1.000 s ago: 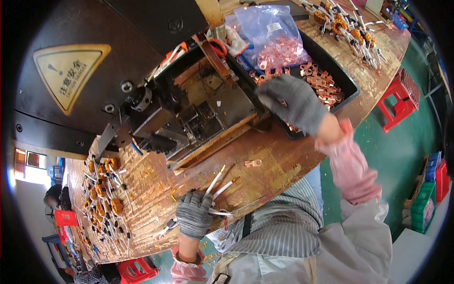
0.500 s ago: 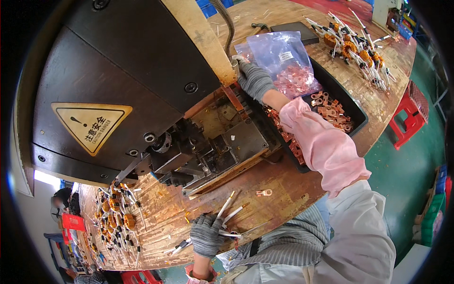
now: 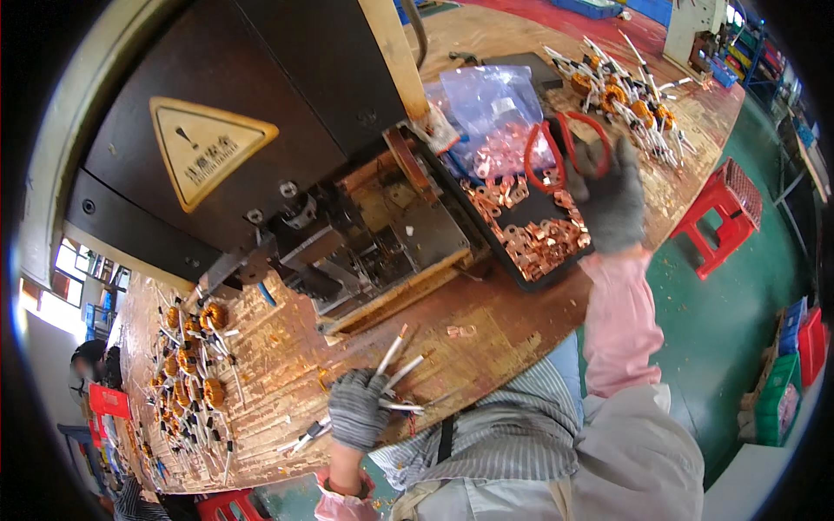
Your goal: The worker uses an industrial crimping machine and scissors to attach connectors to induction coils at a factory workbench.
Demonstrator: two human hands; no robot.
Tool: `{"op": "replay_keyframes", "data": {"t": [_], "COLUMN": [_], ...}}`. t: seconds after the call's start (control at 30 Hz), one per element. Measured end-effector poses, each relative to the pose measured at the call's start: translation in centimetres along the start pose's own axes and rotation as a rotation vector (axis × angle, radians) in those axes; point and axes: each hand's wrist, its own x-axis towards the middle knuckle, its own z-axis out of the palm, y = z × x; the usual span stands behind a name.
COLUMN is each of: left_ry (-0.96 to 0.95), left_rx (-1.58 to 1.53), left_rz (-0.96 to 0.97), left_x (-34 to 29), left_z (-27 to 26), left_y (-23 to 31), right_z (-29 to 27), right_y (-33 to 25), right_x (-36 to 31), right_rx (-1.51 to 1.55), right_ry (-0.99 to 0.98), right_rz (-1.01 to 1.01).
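My gloved left hand (image 3: 358, 408) is closed around white wires (image 3: 401, 373) at the table's near edge, some with bare copper ends. A copper cable lug (image 3: 462, 331) lies just beyond them. At the right, above the black tray (image 3: 532, 282), my gloved right hand (image 3: 615, 208) grips scissors (image 3: 532, 158) by their large red loop handles; their blades cannot be made out. Below and left of the scissors, loose copper lugs (image 3: 543, 247) fill part of the tray, and a clear plastic bag of lugs (image 3: 495, 104) rests across its far end.
A large dark press machine (image 3: 234, 78) with a yellow warning triangle (image 3: 208, 148) stands at the left and centre. Wound orange coils with white leads (image 3: 187, 365) lie at left; another pile (image 3: 621, 91) is far right. A red stool (image 3: 721, 208) stands beyond the table.
My right hand has moved right and back from beside the machine's post, now with red-handled scissors in it. My left hand still holds the wires. The view has shifted slightly.
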Motion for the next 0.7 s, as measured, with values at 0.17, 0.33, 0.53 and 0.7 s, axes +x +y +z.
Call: {"op": "replay_keyframes", "data": {"t": [0.17,0.33,0.53,0.7], "left_ry": [-0.081,-0.125,-0.053,-0.018], "left_rx": [-0.31,-0.305,-0.348,-0.378], "left_rz": [0.207,0.241,0.263,0.275], "left_x": [1.6,2.2,2.1,2.0], "left_z": [-1.5,-1.9,-1.3,-1.2], "left_y": [-1.4,-1.6,-1.3,-1.5], "right_z": [-7.4,-12.5,-14.5,-12.4], "right_y": [-2.3,-1.2,0.1,-0.6], "right_x": [-8.9,-12.8,-12.7,-13.3], "right_rx": [-0.37,-0.638,-0.419,-0.535], "right_ry": [-0.274,-0.12,-0.168,-0.022], "right_rz": [-0.145,-0.078,-0.066,0.068]}}
